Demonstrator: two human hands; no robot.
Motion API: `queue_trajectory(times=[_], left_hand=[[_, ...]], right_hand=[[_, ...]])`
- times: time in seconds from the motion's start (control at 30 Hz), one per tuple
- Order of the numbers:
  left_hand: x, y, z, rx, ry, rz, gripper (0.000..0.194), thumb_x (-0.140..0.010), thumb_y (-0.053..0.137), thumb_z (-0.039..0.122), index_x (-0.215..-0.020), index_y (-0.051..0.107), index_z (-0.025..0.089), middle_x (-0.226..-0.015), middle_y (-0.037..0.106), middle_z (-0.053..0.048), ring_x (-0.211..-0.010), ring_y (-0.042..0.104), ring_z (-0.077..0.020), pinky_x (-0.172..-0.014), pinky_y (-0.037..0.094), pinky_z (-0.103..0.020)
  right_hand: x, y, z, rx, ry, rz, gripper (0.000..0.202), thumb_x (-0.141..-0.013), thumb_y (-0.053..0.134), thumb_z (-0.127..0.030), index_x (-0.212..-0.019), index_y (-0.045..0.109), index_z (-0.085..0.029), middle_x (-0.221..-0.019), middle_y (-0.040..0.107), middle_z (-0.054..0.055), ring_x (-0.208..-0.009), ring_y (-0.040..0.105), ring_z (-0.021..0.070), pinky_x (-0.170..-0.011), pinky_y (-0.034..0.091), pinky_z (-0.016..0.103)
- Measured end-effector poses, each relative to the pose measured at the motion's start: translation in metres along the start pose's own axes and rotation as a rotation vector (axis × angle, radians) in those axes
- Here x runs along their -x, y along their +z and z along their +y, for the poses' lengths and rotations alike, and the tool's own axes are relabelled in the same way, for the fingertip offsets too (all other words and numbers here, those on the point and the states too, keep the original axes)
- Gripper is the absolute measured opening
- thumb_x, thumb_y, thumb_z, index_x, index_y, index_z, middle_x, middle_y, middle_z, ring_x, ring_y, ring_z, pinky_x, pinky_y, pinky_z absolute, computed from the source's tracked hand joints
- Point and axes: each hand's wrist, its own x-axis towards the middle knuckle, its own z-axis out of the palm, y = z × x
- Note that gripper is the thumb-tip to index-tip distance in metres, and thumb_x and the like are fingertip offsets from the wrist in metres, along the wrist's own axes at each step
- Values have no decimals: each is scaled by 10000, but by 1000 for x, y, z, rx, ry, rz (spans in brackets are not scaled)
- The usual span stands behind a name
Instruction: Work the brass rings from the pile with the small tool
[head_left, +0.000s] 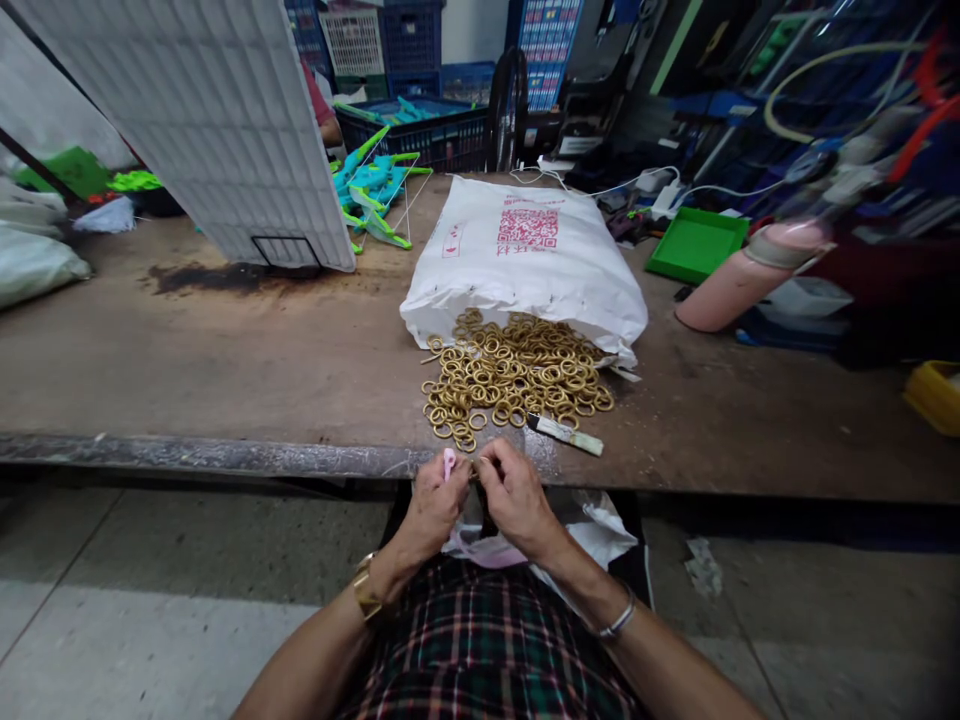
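Both my hands are together at the table's front edge, just below the pile of gold-coloured rings (525, 372). My left hand (435, 503) is closed on a small pink plastic piece (449, 463), whose tip sticks up past the fingers. My right hand (519, 500) is closed in a pinch close beside the left fingertips. A bit of gold colour shows between the two hands, but what the right fingers hold is too small to make out. The rings spill from the open mouth of a white sack (525, 245) with red print. A pale-handled brush (566, 434) lies right of them.
A white ridged panel (225, 130) stands on the table at the left. Behind it are green and blue plastic parts (379, 195). A green tray (697, 245) and a pink bottle (750, 275) are at the right. Another person's arm (324, 115) shows behind the panel.
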Motion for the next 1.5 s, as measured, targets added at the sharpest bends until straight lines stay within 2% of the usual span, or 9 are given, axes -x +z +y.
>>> queue_trajectory(times=[0.2,0.57,0.67,0.77,0.87,0.93,1.17,1.3,1.5], left_hand=[[11,-3,20,314,-155,-147,420,-645,672,465,-676,349,197,-436,253,120,-346,170,-16,-349,142,-155],[11,-14,12,389,-320,-204,394,-631,692,273,-590,308,191,-405,248,120,-322,206,-7,-335,162,-144],[10,-9,11,326,-254,-137,373,-650,671,340,-598,334,187,-413,289,112,-322,221,-9,-338,171,-150],[10,-4,11,192,-150,-96,351,-714,580,480,-657,411,178,-427,346,96,-326,254,-22,-340,192,-159],[9,-2,9,82,-89,-89,380,-751,509,528,-674,469,158,-458,403,69,-343,301,-31,-348,225,-165],[8,-2,8,66,-72,-83,373,-754,511,518,-695,498,150,-492,440,53,-364,345,-40,-365,269,-169],[11,0,8,-16,0,66,363,-718,572,484,-779,557,126,-762,600,-47,-682,582,-143,-626,467,-246],[8,-4,4,-97,-26,34,433,-755,484,559,-887,511,147,-529,472,54,-359,377,-56,-358,291,-180],[1,-5,3,108,-42,-92,440,-790,365,599,-948,458,200,-545,456,62,-333,221,-31,-339,126,-169]], right_hand=[[7,-4,-13,281,-370,76,195,-861,327,-137,-751,482,-178,-730,492,59,-717,462,168,-593,381,267],[0,-19,-14,363,-695,-354,265,-855,301,-146,-820,565,-147,-715,496,54,-614,430,144,-488,330,244],[-9,-17,-13,170,-497,-295,228,-846,355,-190,-753,563,-168,-719,523,46,-668,475,140,-545,379,241],[-14,-10,-8,-187,-40,-137,178,-822,439,-267,-703,541,-182,-635,524,2,-601,502,118,-547,415,236],[-12,-2,1,-566,376,-164,209,-767,528,-381,-748,552,-173,-528,505,-47,-449,474,90,-465,413,226],[-10,1,8,-741,497,-210,267,-712,587,-424,-756,566,-161,-528,529,-46,-449,492,88,-481,431,231],[-17,-18,14,-982,504,-55,254,-668,641,-403,-736,548,-176,-664,581,-22,-558,527,85,-556,448,220],[-26,-40,2,-1082,477,-82,283,-708,587,-453,-777,446,-218,-648,556,-40,-518,528,96,-538,461,247],[-18,-35,2,-847,403,-171,259,-766,522,-451,-747,420,-213,-494,414,-97,-380,379,55,-399,366,181]])
